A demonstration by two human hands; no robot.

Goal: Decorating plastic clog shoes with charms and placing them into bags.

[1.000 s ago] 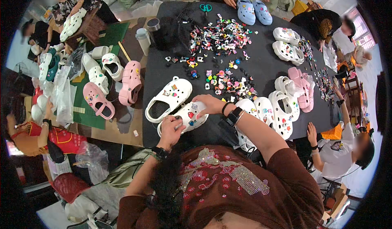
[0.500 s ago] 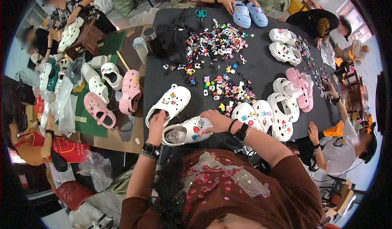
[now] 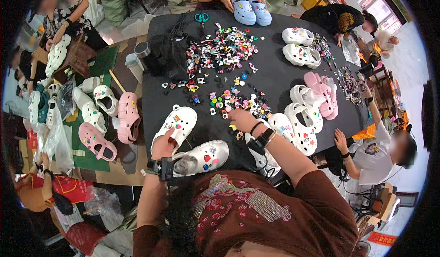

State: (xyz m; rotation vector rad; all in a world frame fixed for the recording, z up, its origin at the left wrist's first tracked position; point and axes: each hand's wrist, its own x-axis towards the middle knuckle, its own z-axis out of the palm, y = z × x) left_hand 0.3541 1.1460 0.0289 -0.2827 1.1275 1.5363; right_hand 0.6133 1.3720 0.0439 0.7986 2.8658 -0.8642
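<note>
- Black desk (image 3: pixel 275 80) carries a wide scatter of small coloured charms (image 3: pixel 224 50) and several pairs of clogs; other people sit around its edges.
- Left hand (image 3: pixel 163 145): fingers closed on the heel end of a white clog (image 3: pixel 176 124) lying at the desk's near left edge, toe pointing away.
- A second white clog (image 3: pixel 201 157), fitted with a few charms, lies just beside the first, nearer the person, on its side.
- Right hand (image 3: pixel 240 118): fingers drawn together over a small cluster of charms (image 3: pixel 238 102) near the desk's middle; whether a charm is pinched between them cannot be told.
- More white clogs (image 3: pixel 298 126) sit right of that wrist; a pink pair (image 3: pixel 323 92) beyond them.
- Blue pair (image 3: pixel 252 10) stands at the far edge under another person's hands.
- Left of the desk, loose white and pink clogs (image 3: pixel 107 115) lie on the floor.
</note>
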